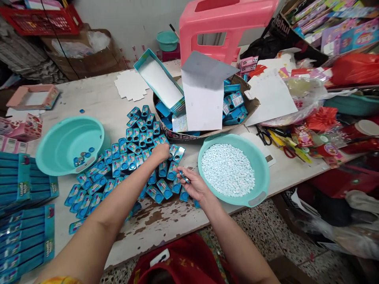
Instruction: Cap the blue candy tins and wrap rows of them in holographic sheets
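Note:
Many small blue candy tins (132, 161) stand packed together on the table, some with dark round openings in their tops, others with round blue caps in place. My left hand (161, 153) reaches over the tins' right side, fingers bent down and pinched together at one tin top; what the fingertips grip is hidden. Palm up beside the right edge of the tins, my right hand (194, 185) holds small round caps (184, 176) in its curled fingers. To its right sits a turquoise basin (263, 173) filled with pale candies (227, 169).
Another turquoise basin (56, 138) at left holds several caps. Behind the tins, a carton (251, 104) contains more tins, an open box (161, 81) and white card (204, 106). Blue display boxes (32, 232) stack at left. Scissors (263, 136) lie right. A pink stool (189, 27) stands behind.

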A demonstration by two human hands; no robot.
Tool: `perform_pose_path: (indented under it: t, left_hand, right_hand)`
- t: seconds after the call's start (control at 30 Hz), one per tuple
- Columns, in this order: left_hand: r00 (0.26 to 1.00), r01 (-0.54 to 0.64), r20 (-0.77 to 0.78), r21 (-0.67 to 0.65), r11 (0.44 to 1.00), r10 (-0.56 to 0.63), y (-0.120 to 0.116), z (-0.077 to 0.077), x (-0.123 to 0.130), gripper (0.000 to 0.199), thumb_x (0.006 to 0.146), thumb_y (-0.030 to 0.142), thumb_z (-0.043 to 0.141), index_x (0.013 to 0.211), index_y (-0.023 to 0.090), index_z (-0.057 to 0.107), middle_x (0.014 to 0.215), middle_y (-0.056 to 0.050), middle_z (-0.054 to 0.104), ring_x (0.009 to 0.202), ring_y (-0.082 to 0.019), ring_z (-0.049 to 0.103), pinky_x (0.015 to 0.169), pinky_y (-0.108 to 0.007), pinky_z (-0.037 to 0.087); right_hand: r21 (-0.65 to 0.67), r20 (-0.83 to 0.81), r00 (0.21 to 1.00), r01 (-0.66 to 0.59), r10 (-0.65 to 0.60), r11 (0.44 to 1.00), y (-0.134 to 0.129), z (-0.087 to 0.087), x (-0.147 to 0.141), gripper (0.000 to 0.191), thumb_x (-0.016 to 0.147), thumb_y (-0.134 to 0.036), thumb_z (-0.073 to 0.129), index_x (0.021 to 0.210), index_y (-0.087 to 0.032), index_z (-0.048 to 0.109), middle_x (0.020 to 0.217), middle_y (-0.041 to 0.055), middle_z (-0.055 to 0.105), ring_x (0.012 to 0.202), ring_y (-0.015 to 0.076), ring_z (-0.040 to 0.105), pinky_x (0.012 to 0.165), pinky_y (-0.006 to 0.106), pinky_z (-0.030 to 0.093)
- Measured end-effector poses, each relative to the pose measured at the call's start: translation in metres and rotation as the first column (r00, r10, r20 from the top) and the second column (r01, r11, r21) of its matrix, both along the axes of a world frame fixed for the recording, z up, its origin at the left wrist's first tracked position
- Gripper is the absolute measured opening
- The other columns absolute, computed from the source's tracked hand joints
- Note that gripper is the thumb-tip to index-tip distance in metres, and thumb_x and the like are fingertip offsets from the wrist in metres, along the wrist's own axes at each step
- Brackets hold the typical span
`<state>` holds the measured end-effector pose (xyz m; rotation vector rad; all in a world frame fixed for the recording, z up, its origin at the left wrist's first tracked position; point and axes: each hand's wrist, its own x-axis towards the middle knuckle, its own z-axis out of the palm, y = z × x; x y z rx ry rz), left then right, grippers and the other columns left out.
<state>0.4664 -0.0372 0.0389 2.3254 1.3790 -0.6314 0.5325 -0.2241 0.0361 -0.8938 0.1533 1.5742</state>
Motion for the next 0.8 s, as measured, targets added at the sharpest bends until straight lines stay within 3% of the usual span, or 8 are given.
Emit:
perform_pose_path:
  t: [0.1,0.2,0.3,0.4,0.5,0.6,0.73,0.8]
  left_hand:
    - [0.999,0.006,-0.044,-0.001,1.000,-0.006,0.003,-0.002,0.010,0.041,0.063,0.029,0.073,0.100,0.015,0.060,0.106,-0.016,0.064,0.102,-0.032,0.058,0.077,-0.034,0.045]
    - [1.000,0.006,-0.031,0.048,0.999,-0.005,-0.004,0.004,0.003,0.048,0.068,0.029,0.070,0.111,0.015,0.054,0.107,-0.016,0.063,0.103,-0.031,0.058,0.078,-0.034,0.045]
    - [0.978,0.061,0.190,0.113,0.992,-0.082,-0.021,0.013,-0.018,0.041,0.079,0.035,0.058,0.116,0.021,0.050,0.109,-0.011,0.062,0.098,-0.025,0.059,0.078,-0.032,0.045]
    - [0.805,0.272,0.531,0.064,0.960,-0.263,-0.046,0.021,-0.040,0.031,0.085,0.033,0.048,0.115,0.025,0.054,0.116,-0.005,0.057,0.098,-0.019,0.057,0.080,-0.028,0.044]
    - [0.680,0.435,0.648,0.019,0.900,-0.343,-0.067,0.025,-0.050,0.025,0.085,0.027,0.048,0.106,0.025,0.061,0.107,-0.003,0.060,0.099,-0.018,0.053,0.082,-0.028,0.043]
    - [0.689,0.415,0.637,0.045,0.909,-0.346,-0.075,0.022,-0.049,0.024,0.086,0.022,0.044,0.098,0.023,0.065,0.096,-0.004,0.062,0.095,-0.019,0.052,0.081,-0.030,0.043]
    - [0.672,0.345,0.688,0.036,0.938,-0.273,-0.066,0.018,-0.044,0.029,0.088,0.020,0.040,0.107,0.021,0.061,0.100,-0.005,0.061,0.096,-0.018,0.052,0.085,-0.031,0.042]
    - [0.661,0.371,0.702,0.000,0.928,-0.264,-0.061,0.019,-0.041,0.029,0.087,0.022,0.043,0.110,0.021,0.060,0.103,-0.005,0.061,0.098,-0.018,0.052,0.087,-0.031,0.041]
  right_hand:
    - [-0.007,-0.003,1.000,0.020,-0.020,1.000,0.001,-0.001,0.001,0.019,0.073,-0.012,0.065,0.092,-0.011,0.068,0.090,0.0078,0.069,0.083,0.0128,0.065,0.059,0.016,0.049]
    - [-0.045,-0.084,0.996,0.039,-0.043,0.998,0.004,0.001,0.003,0.022,0.075,-0.009,0.060,0.097,-0.011,0.065,0.090,0.0085,0.070,0.090,0.0151,0.065,0.065,0.018,0.053]
    - [-0.092,-0.191,0.979,0.050,-0.067,0.994,0.007,0.001,0.004,0.023,0.079,-0.010,0.055,0.100,-0.012,0.062,0.096,0.0086,0.069,0.096,0.0160,0.065,0.071,0.020,0.055]
    - [-0.070,-0.267,0.959,0.082,-0.098,0.994,0.008,-0.006,0.003,0.021,0.082,-0.011,0.049,0.099,-0.012,0.061,0.094,0.0084,0.069,0.095,0.0161,0.065,0.082,0.027,0.055]
    - [0.037,-0.298,0.952,0.083,-0.068,0.996,0.009,-0.013,0.001,0.024,0.084,-0.009,0.044,0.101,-0.013,0.060,0.093,0.0066,0.069,0.091,0.0155,0.065,0.090,0.034,0.051]
    - [0.100,-0.297,0.954,0.066,-0.033,0.993,0.009,-0.015,-0.002,0.025,0.084,-0.009,0.043,0.102,-0.015,0.059,0.094,0.0049,0.069,0.091,0.0149,0.065,0.094,0.038,0.049]
    - [0.089,-0.241,0.970,0.063,-0.040,0.994,0.012,-0.012,-0.002,0.019,0.087,-0.014,0.045,0.099,-0.014,0.060,0.089,0.0058,0.070,0.088,0.0154,0.065,0.096,0.041,0.046]
    - [0.064,-0.205,0.978,0.056,-0.042,0.996,0.013,-0.014,0.000,0.018,0.089,-0.017,0.046,0.100,-0.015,0.059,0.089,0.0057,0.070,0.088,0.0157,0.065,0.096,0.044,0.045]
